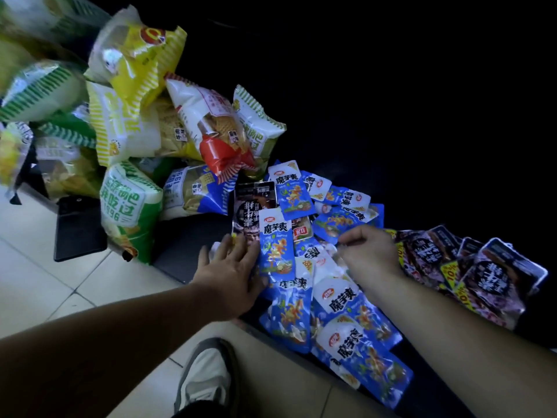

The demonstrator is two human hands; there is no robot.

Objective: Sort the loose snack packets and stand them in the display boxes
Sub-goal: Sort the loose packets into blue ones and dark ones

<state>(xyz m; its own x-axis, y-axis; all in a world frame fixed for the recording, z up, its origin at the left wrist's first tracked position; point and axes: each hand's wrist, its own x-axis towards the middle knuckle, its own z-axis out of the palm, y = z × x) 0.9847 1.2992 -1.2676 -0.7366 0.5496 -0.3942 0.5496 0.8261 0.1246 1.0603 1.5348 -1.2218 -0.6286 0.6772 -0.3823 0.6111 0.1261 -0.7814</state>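
At far left: pile of large crisp bags (120, 122), striped green, yellow and white, leaning on each other. One green-and-white bag (129, 206) stands at the front, touching the tiled floor (36, 267). Black flat slab (80, 227) lies on the floor just beside it. Red-and-white bag (211, 131) and blue bag (196, 191) rest at the pile's right edge.

Centre: heap of small blue packets (331, 303) on a dark low surface, overlapping, none upright.

Left hand (232, 267): fingers straight and spread, flat against one blue packet (277, 245) and touching a dark packet (254, 206) behind it.

Right hand (367, 248): fingers curled down into the heap; cannot tell whether they pinch a packet.

Right of it: dark packets (482, 267) with yellow 10% tags, heaped.

Grey-and-white shoe (208, 378) at the bottom edge.
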